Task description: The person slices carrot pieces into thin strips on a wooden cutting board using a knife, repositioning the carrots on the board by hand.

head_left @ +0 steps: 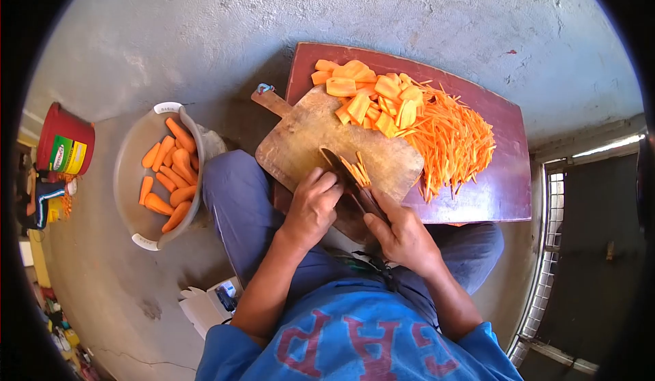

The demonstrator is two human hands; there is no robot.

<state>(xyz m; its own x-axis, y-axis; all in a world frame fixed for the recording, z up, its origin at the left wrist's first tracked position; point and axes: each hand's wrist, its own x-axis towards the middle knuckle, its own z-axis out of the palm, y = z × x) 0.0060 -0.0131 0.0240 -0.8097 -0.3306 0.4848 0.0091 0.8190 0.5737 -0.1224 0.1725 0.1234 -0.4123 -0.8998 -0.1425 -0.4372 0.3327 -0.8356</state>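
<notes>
My right hand (404,234) is closed around the handle of a knife (348,180), whose blade rests over the wooden cutting board (293,145). Left of the blade, my left hand (315,202) has its fingers curled at the board, close to the knife; a bit of orange shows near its fingertips, but what it holds is hidden. Cut carrot sticks (357,170) lie just right of the blade. At the board's far edge is a pile of carrot slices (372,93), and beside it a large heap of thin carrot strips (454,139).
The board lies on a dark red table (508,149) against a wall. On the floor at left, a grey basin (129,197) holds several whole carrots (179,166). Farther left stand a red bucket (76,135) and part of another person (46,197). An open box (201,309) is by my left leg.
</notes>
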